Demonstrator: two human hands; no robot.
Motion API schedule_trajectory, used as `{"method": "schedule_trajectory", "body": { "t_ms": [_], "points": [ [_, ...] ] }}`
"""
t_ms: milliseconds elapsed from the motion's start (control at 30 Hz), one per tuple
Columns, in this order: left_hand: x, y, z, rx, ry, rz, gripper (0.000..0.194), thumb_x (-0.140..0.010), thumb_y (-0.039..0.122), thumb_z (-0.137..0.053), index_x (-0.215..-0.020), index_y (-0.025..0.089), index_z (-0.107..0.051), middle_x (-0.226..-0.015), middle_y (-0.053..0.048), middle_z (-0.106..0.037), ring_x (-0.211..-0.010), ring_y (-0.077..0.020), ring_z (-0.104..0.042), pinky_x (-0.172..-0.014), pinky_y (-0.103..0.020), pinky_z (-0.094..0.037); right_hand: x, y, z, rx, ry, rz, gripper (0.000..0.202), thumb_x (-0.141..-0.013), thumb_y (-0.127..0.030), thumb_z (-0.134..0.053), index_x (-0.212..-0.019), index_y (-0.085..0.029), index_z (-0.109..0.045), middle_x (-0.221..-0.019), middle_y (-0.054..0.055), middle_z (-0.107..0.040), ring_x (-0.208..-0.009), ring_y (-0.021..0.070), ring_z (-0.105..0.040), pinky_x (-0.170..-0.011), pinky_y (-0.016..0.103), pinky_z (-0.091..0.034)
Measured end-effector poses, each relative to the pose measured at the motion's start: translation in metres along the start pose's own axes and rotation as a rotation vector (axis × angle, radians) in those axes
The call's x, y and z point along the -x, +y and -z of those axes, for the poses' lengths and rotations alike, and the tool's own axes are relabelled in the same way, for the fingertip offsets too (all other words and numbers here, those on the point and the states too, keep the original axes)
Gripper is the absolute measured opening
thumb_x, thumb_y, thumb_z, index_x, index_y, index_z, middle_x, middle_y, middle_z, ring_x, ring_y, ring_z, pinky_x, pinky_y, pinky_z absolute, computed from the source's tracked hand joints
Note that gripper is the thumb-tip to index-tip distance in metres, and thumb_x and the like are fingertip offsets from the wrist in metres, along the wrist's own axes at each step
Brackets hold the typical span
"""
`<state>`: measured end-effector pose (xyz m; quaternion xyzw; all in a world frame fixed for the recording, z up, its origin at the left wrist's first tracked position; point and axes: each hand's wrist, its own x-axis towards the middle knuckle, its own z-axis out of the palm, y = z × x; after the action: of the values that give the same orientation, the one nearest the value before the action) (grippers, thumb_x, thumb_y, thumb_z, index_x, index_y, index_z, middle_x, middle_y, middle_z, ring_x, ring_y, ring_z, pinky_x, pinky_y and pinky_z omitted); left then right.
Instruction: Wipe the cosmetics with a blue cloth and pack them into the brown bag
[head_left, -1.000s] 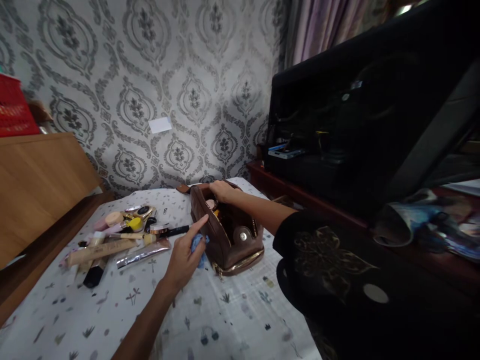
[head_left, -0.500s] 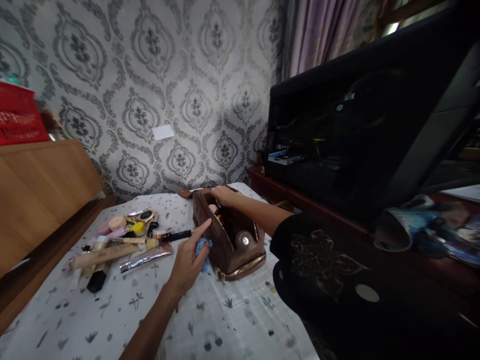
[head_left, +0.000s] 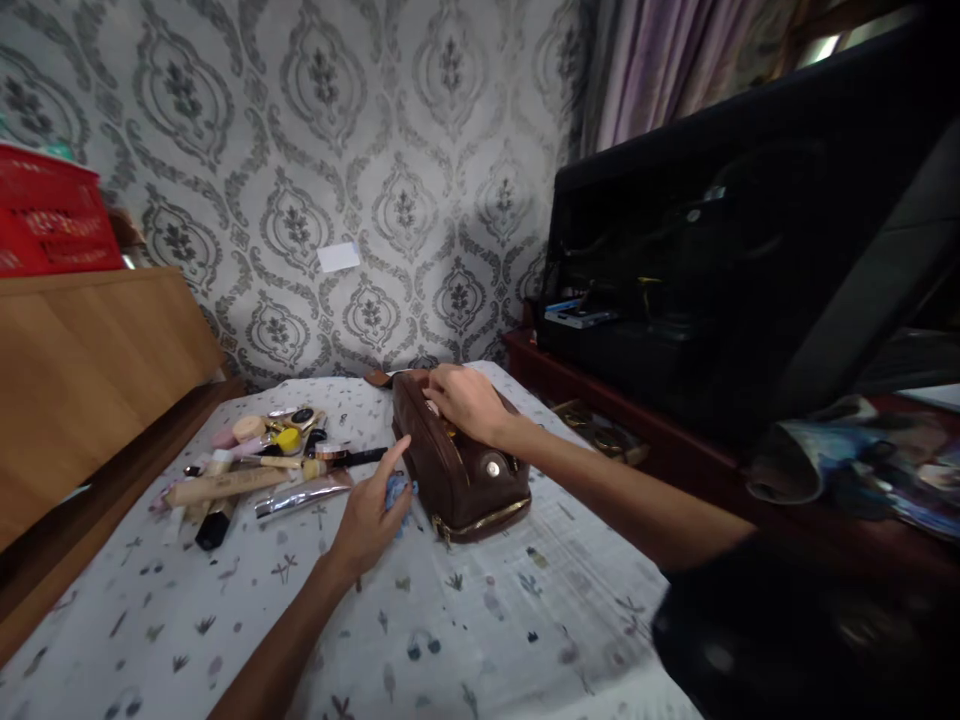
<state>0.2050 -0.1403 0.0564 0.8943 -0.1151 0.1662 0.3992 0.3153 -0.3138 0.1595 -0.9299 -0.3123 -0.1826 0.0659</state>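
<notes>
A brown leather bag with a gold zipper lies on the patterned white cloth. Over its top opening is my right hand, fingers bent down into the bag's far part; what they touch inside is hidden. My left hand is beside the bag's left side, index finger stretched out, the other fingers curled around a crumpled blue item. To the left lies a pile of cosmetics, with a silver tube, a beige tube, a black-capped bottle and a yellow-lidded item.
A wooden board holding a red basket stands at the left. A large black screen-like object rises at the right above a dark red ledge. Patterned wallpaper covers the wall behind.
My right hand has shifted over the bag's opening, and the opening looks narrower. My right forearm reaches further across. The view has shifted slightly. My left hand keeps its place beside the bag.
</notes>
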Motion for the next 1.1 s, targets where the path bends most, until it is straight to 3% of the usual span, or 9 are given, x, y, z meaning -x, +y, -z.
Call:
{"method": "schedule_trajectory", "body": {
  "t_ms": [167,233,300,400,500,600,700,867,1100],
  "points": [
    [0.015,-0.034,0.011,-0.168,0.001,0.033,0.033,-0.089,0.028,-0.047,-0.112,0.022,-0.069,-0.099,-0.006,-0.073,-0.089,-0.0221,-0.065,-0.085,-0.031,-0.047,0.06,-0.028,-0.023,-0.272,0.412,0.321,0.033,-0.096,-0.032,-0.054,-0.065,-0.02,-0.055,-0.076,0.006,-0.065,-0.083,0.0201,-0.062,-0.075,0.033,-0.049],
    [0.02,-0.047,0.018,-0.232,0.017,0.071,0.03,-0.089,0.028,-0.047,-0.104,0.021,-0.071,-0.096,-0.007,-0.074,-0.09,-0.0232,-0.066,-0.086,-0.033,-0.047,0.077,-0.041,-0.037,-0.302,0.542,0.379,0.029,-0.095,-0.026,-0.056,-0.066,-0.02,-0.056,-0.083,0.006,-0.068,-0.091,0.0226,-0.063,-0.092,0.045,-0.048],
    [0.022,-0.058,0.027,-0.287,0.052,0.103,0.029,-0.09,0.028,-0.046,-0.103,0.02,-0.07,-0.096,-0.007,-0.074,-0.091,-0.0233,-0.066,-0.086,-0.033,-0.048,0.089,-0.056,-0.052,-0.305,0.592,0.412,0.023,-0.093,-0.02,-0.056,-0.07,-0.021,-0.058,-0.097,0.006,-0.07,-0.11,0.0267,-0.06,-0.107,0.059,-0.036],
    [0.017,-0.072,0.047,-0.383,0.1,0.146,0.029,-0.092,0.029,-0.044,-0.102,0.02,-0.07,-0.099,-0.006,-0.074,-0.094,-0.022,-0.065,-0.086,-0.031,-0.047,0.096,-0.082,-0.075,-0.37,0.527,0.506,0.016,-0.092,-0.015,-0.054,-0.079,-0.021,-0.061,-0.109,0.009,-0.07,-0.118,0.0275,-0.058,-0.108,0.059,-0.039],
    [0.003,-0.087,0.076,-0.505,0.156,0.249,0.03,-0.094,0.03,-0.042,-0.106,0.019,-0.068,-0.101,-0.005,-0.073,-0.093,-0.0206,-0.066,-0.084,-0.028,-0.047,0.093,-0.108,-0.104,-0.552,0.36,0.508,0.008,-0.089,-0.015,-0.058,-0.089,-0.019,-0.064,-0.115,0.012,-0.068,-0.119,0.0285,-0.058,-0.101,0.052,-0.048],
    [-0.017,-0.104,0.105,-0.588,0.212,0.355,0.033,-0.095,0.028,-0.04,-0.108,0.014,-0.067,-0.104,-0.011,-0.072,-0.097,-0.0235,-0.065,-0.083,-0.03,-0.046,0.085,-0.126,-0.135,-0.805,0.157,0.315,0.012,-0.085,-0.015,-0.063,-0.095,-0.02,-0.065,-0.105,0.009,-0.069,-0.105,0.0243,-0.064,-0.088,0.04,-0.055],
    [-0.036,-0.121,0.121,-0.664,0.205,0.453,0.029,-0.093,0.028,-0.046,-0.103,0.014,-0.069,-0.103,-0.012,-0.073,-0.099,-0.0256,-0.065,-0.082,-0.03,-0.046,0.079,-0.133,-0.155,-0.966,0.03,0.118,0.01,-0.087,-0.017,-0.058,-0.095,-0.019,-0.065,-0.093,0.006,-0.07,-0.089,0.0204,-0.066,-0.079,0.033,-0.054],
    [-0.058,-0.143,0.111,-0.742,0.122,0.533,0.028,-0.092,0.033,-0.05,-0.107,0.018,-0.069,-0.11,-0.012,-0.073,-0.105,-0.0264,-0.065,-0.084,-0.03,-0.046,0.082,-0.131,-0.156,-1.074,-0.017,0.027,0.014,-0.09,-0.02,-0.054,-0.096,-0.017,-0.066,-0.093,0.007,-0.069,-0.088,0.0195,-0.063,-0.078,0.03,-0.05],
    [-0.08,-0.166,0.095,-0.801,0.051,0.606,0.038,-0.093,0.041,-0.048,-0.111,0.013,-0.066,-0.114,-0.02,-0.07,-0.11,-0.0308,-0.065,-0.085,-0.033,-0.048,0.087,-0.133,-0.15,-1.03,-0.026,0.027,0.013,-0.087,-0.015,-0.056,-0.095,-0.016,-0.066,-0.096,0.009,-0.068,-0.092,0.0213,-0.061,-0.084,0.033,-0.047]
  ]
}}
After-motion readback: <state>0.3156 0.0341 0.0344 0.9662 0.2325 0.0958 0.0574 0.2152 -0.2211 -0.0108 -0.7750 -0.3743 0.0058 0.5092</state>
